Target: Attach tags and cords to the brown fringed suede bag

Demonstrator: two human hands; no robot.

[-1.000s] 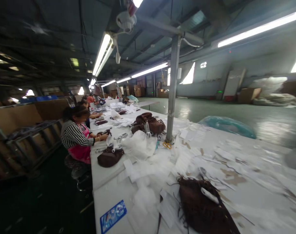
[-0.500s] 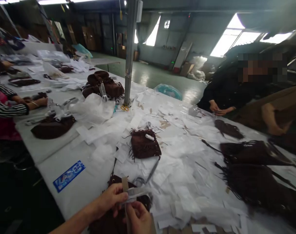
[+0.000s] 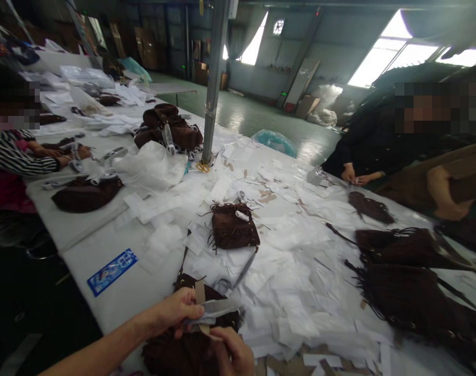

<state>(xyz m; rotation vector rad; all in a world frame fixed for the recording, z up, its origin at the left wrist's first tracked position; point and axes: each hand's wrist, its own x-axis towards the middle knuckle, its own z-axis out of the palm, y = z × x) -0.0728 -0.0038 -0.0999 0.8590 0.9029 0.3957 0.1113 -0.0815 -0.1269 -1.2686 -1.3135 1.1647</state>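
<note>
Clock centred mid-view: blue packet (image 3: 112, 272) at eight, striped sleeve (image 3: 26, 162) at nine, post (image 3: 216, 78) rising toward twelve, scissors (image 3: 202, 167) at its foot, window (image 3: 408, 53) at two.

A single camera, worn on the person's head, looks forward and down across the table (image 3: 143, 287) from its near side. The left hand (image 3: 183, 309) and right hand (image 3: 233, 351) lie closest, low in view (the right one meets the bottom edge). Beyond, the wide view reaches past a metal post (image 3: 216, 78) to the floor (image 3: 238, 117) and far wall (image 3: 287, 57).
</note>
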